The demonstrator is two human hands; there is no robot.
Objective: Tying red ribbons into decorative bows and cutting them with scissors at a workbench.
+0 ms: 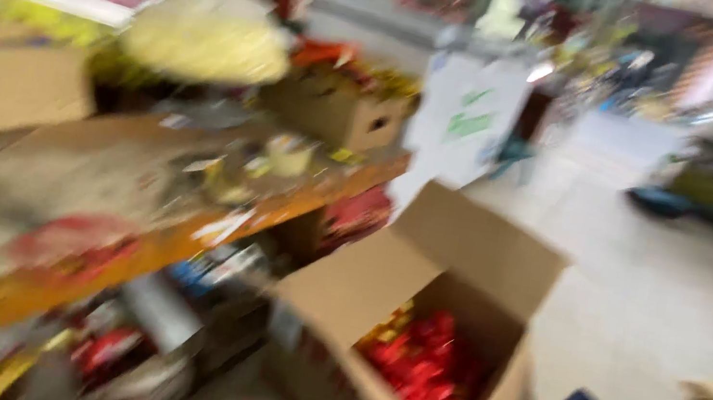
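Cardboard box [412, 327] of red packets stands open beside bare floor [655, 282]; fingers unseen, state unknown.

Orange shelf [319, 191] – tape roll [290, 155], blurred bits; floor [651, 301] – open cardboard box [410, 337] w/ red packs.

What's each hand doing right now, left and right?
Left hand: not in view.
Right hand: not in view.
The blurred frame shows only an open cardboard box of red packets beside a wooden shelf.

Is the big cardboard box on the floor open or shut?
Open: the cardboard box has its flaps folded up and out, and red packets show inside, blurred.
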